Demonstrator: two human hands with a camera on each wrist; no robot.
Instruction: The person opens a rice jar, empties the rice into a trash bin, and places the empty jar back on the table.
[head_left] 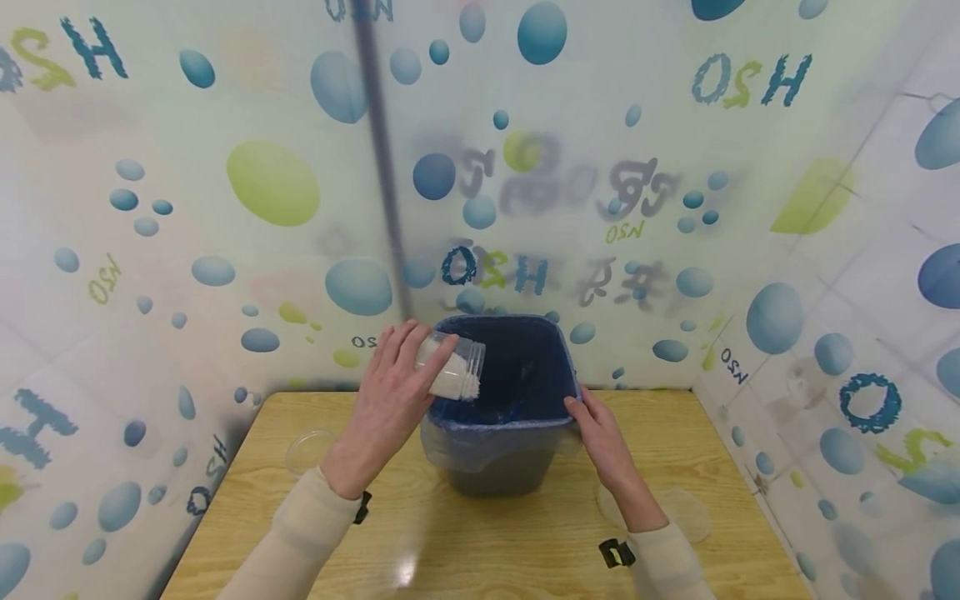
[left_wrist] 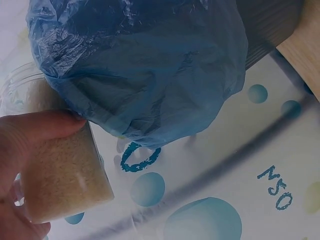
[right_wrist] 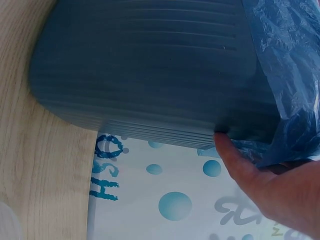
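A clear jar (head_left: 452,367) of pale, rice-like grains is gripped in my left hand (head_left: 393,383). It lies tipped on its side, its open mouth over the left part of a dark trash bin (head_left: 498,473). The left wrist view shows the grains (left_wrist: 67,170) through the jar wall, with my thumb across it. A blue plastic bag (head_left: 517,367) lines the bin and folds over its rim. My right hand (head_left: 603,437) holds the bin's right rim, thumb on top; in the right wrist view a finger touches the bin's side below the bag.
The bin stands on a wooden table (head_left: 480,542). A clear round lid (head_left: 309,452) lies on the left; another clear disc (head_left: 684,514) lies at the right by my forearm. A printed curtain (head_left: 285,250) with bubbles and lettering surrounds the table's back and sides.
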